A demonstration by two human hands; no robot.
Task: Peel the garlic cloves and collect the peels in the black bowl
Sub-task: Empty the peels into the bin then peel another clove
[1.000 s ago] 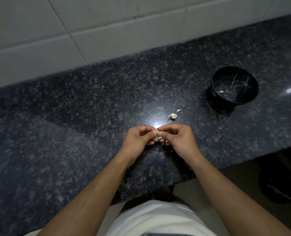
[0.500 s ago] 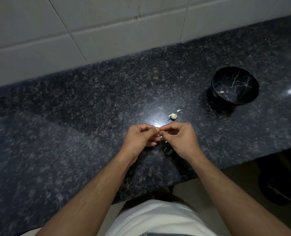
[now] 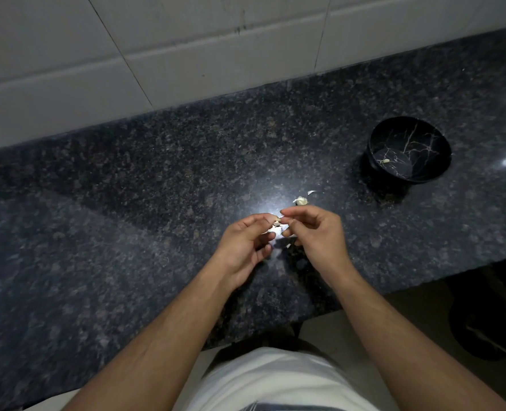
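My left hand (image 3: 247, 244) holds a small garlic clove (image 3: 272, 229) between thumb and fingertips over the dark granite counter (image 3: 127, 203). My right hand (image 3: 317, 235) meets it from the right and pinches a bit of white peel (image 3: 278, 223) at the clove's top. Another garlic piece (image 3: 301, 200) lies on the counter just beyond my fingers, with a peel flake (image 3: 311, 192) beside it. The black bowl (image 3: 409, 149) with gold veining stands to the far right and has a small peel scrap (image 3: 385, 161) inside.
A white tiled wall (image 3: 186, 54) runs along the back of the counter. The counter's front edge (image 3: 423, 284) crosses below my wrists, with dark floor to the right. A small peel scrap (image 3: 288, 246) is under my right hand.
My hands have spread slightly, the fingers loosening, and white peel now shows between the fingertips. The bowl and the loose garlic piece have stayed put.
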